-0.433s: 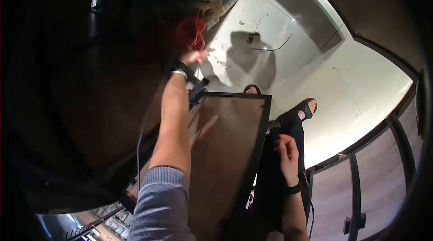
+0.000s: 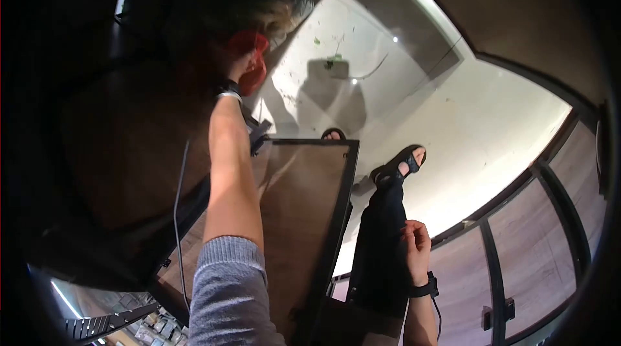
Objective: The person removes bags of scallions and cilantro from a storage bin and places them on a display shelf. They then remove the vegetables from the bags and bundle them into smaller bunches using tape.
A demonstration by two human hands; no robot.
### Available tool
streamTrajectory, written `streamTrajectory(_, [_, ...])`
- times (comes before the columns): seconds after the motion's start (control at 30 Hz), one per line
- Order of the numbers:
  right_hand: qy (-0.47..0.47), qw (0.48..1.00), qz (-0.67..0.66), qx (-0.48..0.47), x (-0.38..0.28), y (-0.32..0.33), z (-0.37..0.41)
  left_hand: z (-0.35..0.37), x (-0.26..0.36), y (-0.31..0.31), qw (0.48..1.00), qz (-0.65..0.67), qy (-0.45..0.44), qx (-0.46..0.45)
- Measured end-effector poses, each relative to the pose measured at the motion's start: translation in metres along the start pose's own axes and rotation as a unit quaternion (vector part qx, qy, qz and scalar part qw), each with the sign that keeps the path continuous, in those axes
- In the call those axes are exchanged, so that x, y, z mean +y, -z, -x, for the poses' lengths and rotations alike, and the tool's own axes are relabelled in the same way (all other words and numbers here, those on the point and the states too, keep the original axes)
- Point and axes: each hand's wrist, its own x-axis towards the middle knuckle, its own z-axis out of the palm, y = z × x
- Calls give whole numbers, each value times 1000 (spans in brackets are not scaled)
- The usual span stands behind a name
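My left hand [image 2: 240, 69], with a dark band and a light bracelet at the wrist, reaches into a dark cabinet. It is closed on a thin red plastic bag [image 2: 256, 74]; the bag partly covers the fingers. Just beyond it lies a pale, shiny translucent bundle [image 2: 291, 12], partly lost in the dark. Below my left forearm stands an opened brown cabinet door [image 2: 301, 197] with a black frame. My right hand [image 2: 418, 242], a black watch on its wrist, hangs beside my dark trousers. Its fingers are loosely bent and hold nothing visible.
Green and dark plant scraps [image 2: 333, 61] and a thin twig lie on the white floor [image 2: 466, 132]. My sandalled feet stand beyond the door. A grey cable [image 2: 176, 216] hangs left of the door. Wood-look cabinet doors [image 2: 537, 242] line the right side.
My left hand has moved onto the red bag and taken hold of it. My right hand has dropped slightly lower. The view has shifted, moving the floor and door leftward.
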Motion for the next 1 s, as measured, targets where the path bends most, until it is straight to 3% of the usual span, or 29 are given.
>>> streamTrajectory(0.07, [-57,998,-11,-6,26,2,10,26,24,-4,977,-179,109,-30])
streamTrajectory(0.1, [-72,997,5,-19,42,0,13,26,8,-7,975,-186,119,-32])
streamTrajectory(0.2, [-109,990,34,-83,42,-12,13,25,-32,-11,947,-250,123,-161])
streamTrajectory(0.27, [-93,992,7,-81,32,-24,8,29,-62,-17,889,-455,54,-16])
streamTrajectory(0.3, [-87,992,-7,-86,32,-27,4,26,-61,-27,848,-529,10,12])
streamTrajectory(0.33, [-85,992,-12,-97,24,-32,1,41,-68,-18,788,-598,-136,60])
streamTrajectory(0.4, [-46,994,10,-102,20,-38,-8,104,-10,-45,864,-484,-129,35])
streamTrajectory(0.47, [63,994,64,-55,4,-54,-26,152,9,-42,889,-402,-215,46])
streamTrajectory(0.5, [104,982,146,-57,-25,-63,-35,181,26,-43,903,-376,-207,18])
streamTrajectory(0.57, [209,972,92,-56,-57,-90,-60,236,54,-51,928,-317,-191,-53])
streamTrajectory(0.6, [216,967,107,-88,-84,-102,-69,258,63,-60,936,-283,-187,-95])
streamTrajectory(0.67, [276,938,161,-132,-125,-125,-84,297,89,-87,904,-287,-269,-165])
streamTrajectory(0.73, [411,869,243,-129,-129,-140,-107,312,85,-118,895,-154,-324,-266])
streamTrajectory(0.77, [356,884,243,-180,-114,-136,-121,308,95,-123,894,-153,-330,-263])
streamTrajectory(0.83, [240,937,241,-82,-112,-111,-117,285,121,-132,880,-166,-366,-254])
streamTrajectory(0.87, [301,937,178,-15,-99,-90,-115,251,122,-122,915,5,-277,-293])
streamTrajectory(0.9, [265,953,141,24,-79,-63,-115,197,109,-108,953,5,-260,-153])
streamTrajectory(0.93, [136,988,42,67,-70,-40,-107,166,125,-92,961,-7,-260,-93])
streamTrajectory(0.97, [133,985,30,110,-56,-15,-105,147,143,-83,995,-20,-91,20])
streamTrajectory(1.0, [114,987,21,114,-52,6,-96,53,71,-30,973,-59,-216,57])
